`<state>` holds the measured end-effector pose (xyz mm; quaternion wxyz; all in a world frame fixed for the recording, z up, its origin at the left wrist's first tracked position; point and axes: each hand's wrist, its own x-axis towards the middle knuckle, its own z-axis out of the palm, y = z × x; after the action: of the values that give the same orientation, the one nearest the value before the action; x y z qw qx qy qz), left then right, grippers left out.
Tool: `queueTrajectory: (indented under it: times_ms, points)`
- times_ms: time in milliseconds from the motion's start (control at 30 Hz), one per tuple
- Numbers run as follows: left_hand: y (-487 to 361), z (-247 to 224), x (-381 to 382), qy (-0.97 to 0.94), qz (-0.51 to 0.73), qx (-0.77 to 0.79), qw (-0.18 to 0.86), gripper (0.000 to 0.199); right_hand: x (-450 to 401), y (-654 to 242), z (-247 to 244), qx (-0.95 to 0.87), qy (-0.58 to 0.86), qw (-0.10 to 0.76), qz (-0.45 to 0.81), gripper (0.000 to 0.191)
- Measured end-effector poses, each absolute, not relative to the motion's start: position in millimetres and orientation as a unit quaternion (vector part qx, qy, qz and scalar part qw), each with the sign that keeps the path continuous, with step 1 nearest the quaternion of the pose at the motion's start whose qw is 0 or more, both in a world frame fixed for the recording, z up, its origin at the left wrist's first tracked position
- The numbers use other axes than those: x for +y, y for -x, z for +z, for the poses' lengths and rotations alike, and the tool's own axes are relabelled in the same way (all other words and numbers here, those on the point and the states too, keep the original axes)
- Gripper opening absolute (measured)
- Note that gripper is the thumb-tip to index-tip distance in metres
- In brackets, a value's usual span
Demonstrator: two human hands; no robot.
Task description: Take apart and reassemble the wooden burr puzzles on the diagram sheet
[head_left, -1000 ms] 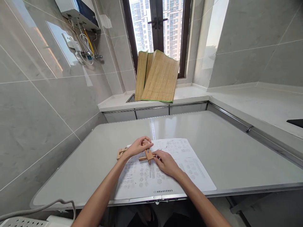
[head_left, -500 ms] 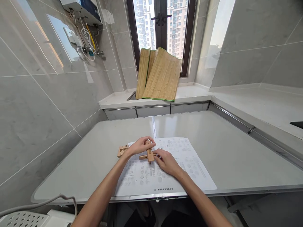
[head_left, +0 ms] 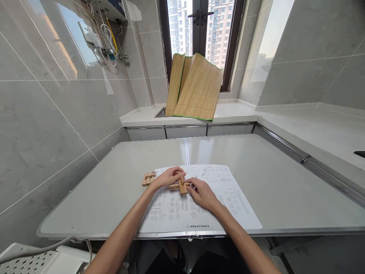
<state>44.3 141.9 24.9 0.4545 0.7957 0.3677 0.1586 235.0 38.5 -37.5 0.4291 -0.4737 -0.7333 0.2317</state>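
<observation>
My left hand [head_left: 172, 176] is closed on the far end of a notched wooden block [head_left: 183, 187], thumb and fingers pinching it. A second wooden piece [head_left: 173, 187] crosses the block, its end sticking out to the left. My right hand [head_left: 201, 192] pinches the right end of that crossing piece; its fingertips partly hide it. Both pieces are over a printed sheet [head_left: 205, 217] covered with small diagrams. Just left of my left hand, more notched wooden blocks [head_left: 148, 179] lie grouped at the sheet's edge.
The sheet lies on a pale folding table [head_left: 114, 198] with a metal rim. Behind it a bamboo mat [head_left: 199, 89] leans against the window above a white counter [head_left: 245, 110]. A white perforated appliance [head_left: 34, 260] with a grey cable stands at the lower left.
The held block's near end has tipped slightly and moved a little right. My hands stay in nearly the same places. The camera view has tilted a little downward.
</observation>
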Motion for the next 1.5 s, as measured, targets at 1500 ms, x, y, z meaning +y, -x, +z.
queueTrajectory:
  times_ms: [1500]
  points:
    - [68, -6, 138, -0.842, 0.264, 0.443, 0.159, 0.081, 64, -346, -30, -0.555, 0.683, 0.445, 0.166, 0.033]
